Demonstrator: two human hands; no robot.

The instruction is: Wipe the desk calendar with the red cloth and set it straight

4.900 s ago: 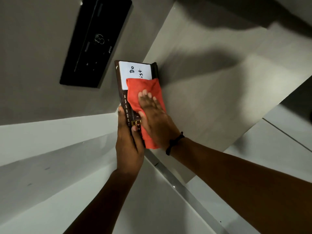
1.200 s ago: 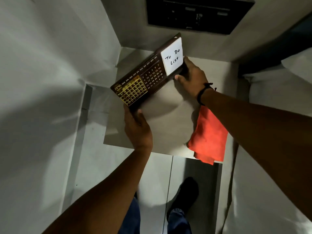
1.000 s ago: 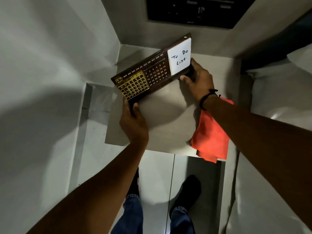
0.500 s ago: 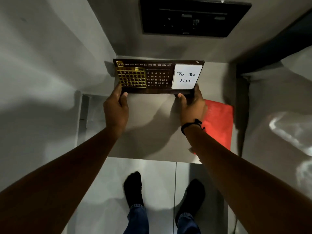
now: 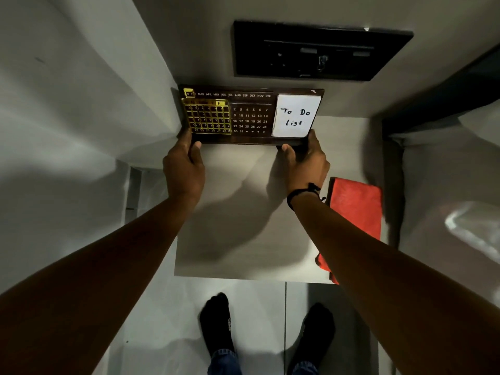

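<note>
- The desk calendar [image 5: 250, 115] stands in the upper middle of the frame, at the far edge of the bench [image 5: 243, 212], its back close to the wall below a black wall panel [image 5: 319, 51]; whether it touches the wall cannot be told.
- It looks like a stiff, dark wooden board with a gold date frame [image 5: 207, 118] at its left and a white "To Do List" pad [image 5: 295, 116] at its right. I judge it rigid and fairly light, with no flex when held by the ends.
- The left hand [image 5: 185, 163] grips the lower left corner: thumb pressed on the front face, the other fingers wrapped out of sight behind.
- The right hand [image 5: 307, 161] grips the lower right corner below the pad, thumb on the bottom rail, other fingers curled behind.
- The best hold is likely just that, both lower corners on bare wood. The gold frame seems a loose slider and the paper pad could crease or smudge, so neither should take pressure.
- The polished face may be slippery, so a firm pinch suits it better than a light touch.
- The red cloth [image 5: 357, 209] lies flat at the right of the bench, beside the right forearm, held by nobody.
- The calendar's top edge runs level with the wall panel, so it appears nearly straight.
</note>
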